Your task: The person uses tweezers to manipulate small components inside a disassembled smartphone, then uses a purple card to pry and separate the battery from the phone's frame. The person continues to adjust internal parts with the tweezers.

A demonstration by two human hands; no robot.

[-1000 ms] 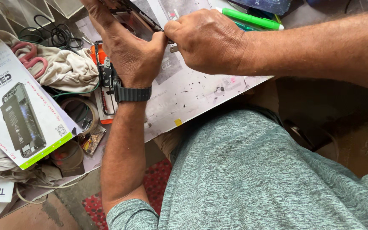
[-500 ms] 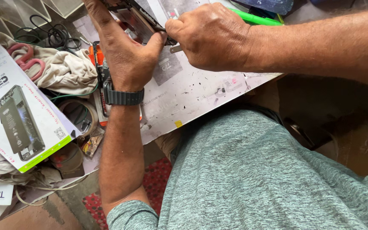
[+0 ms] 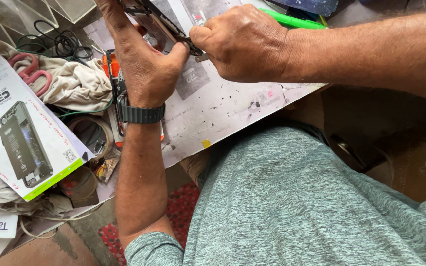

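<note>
My left hand (image 3: 146,61) grips a dark, flat phone (image 3: 155,25) near the top of the view, with the thumb pressed along its lower edge. A dark watch (image 3: 140,114) sits on that wrist. My right hand (image 3: 245,44) is closed around a small metal tool (image 3: 198,53) whose tip meets the phone's edge beside my left thumb. Both hands hover over a white printed paper sheet (image 3: 213,103) that covers the work surface. Most of the tool is hidden inside my fist.
A white and green phone-part package (image 3: 18,128) lies at the left. Pink-handled scissors (image 3: 28,74) rest on a beige cloth (image 3: 75,83). A tape roll (image 3: 89,133), black cables (image 3: 57,42), an orange tool (image 3: 112,66) and a green pen (image 3: 292,20) lie around.
The view has shifted slightly. Both hands stay together on the phone with only small movements of the tool at its edge.
</note>
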